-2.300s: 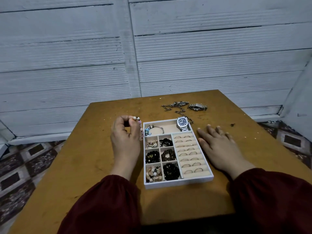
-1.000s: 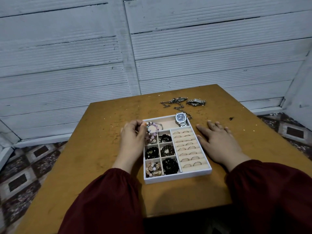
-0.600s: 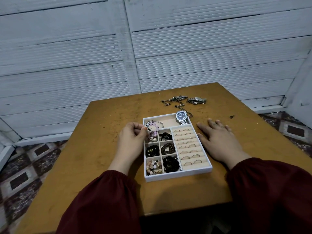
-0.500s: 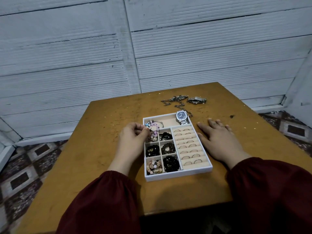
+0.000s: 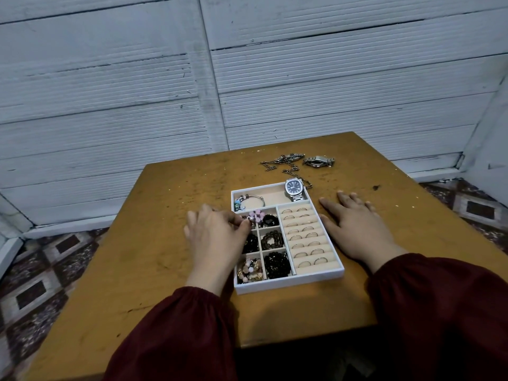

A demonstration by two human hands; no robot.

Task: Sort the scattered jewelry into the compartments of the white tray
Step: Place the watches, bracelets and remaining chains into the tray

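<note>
The white tray (image 5: pixel 291 284) lies on the table between my hands. My left hand (image 5: pixel 217 237) rests at its left edge, fingertips pinched on a pink bead bracelet (image 5: pixel 256 215) in the top-left small compartment. My right hand (image 5: pixel 357 229) lies flat and open on the table beside the tray's right wall. The tray's far wide compartment holds a charm bangle (image 5: pixel 247 202) and a blue-faced watch (image 5: pixel 294 188). Other small compartments hold dark bead bracelets (image 5: pixel 276 264). Rings (image 5: pixel 302 235) fill the right-hand slots.
Beyond the tray on the brown wooden table (image 5: pixel 165 270) lie a tangled metal chain (image 5: pixel 286 163) and a second silver watch (image 5: pixel 319 161). A white ribbed wall (image 5: pixel 247 78) stands behind the table. Patterned floor tiles (image 5: pixel 41 270) show on both sides.
My left hand brought the pink bead bracelet from left of the tray down into the top-left small compartment. The right hand has stayed flat on the table.
</note>
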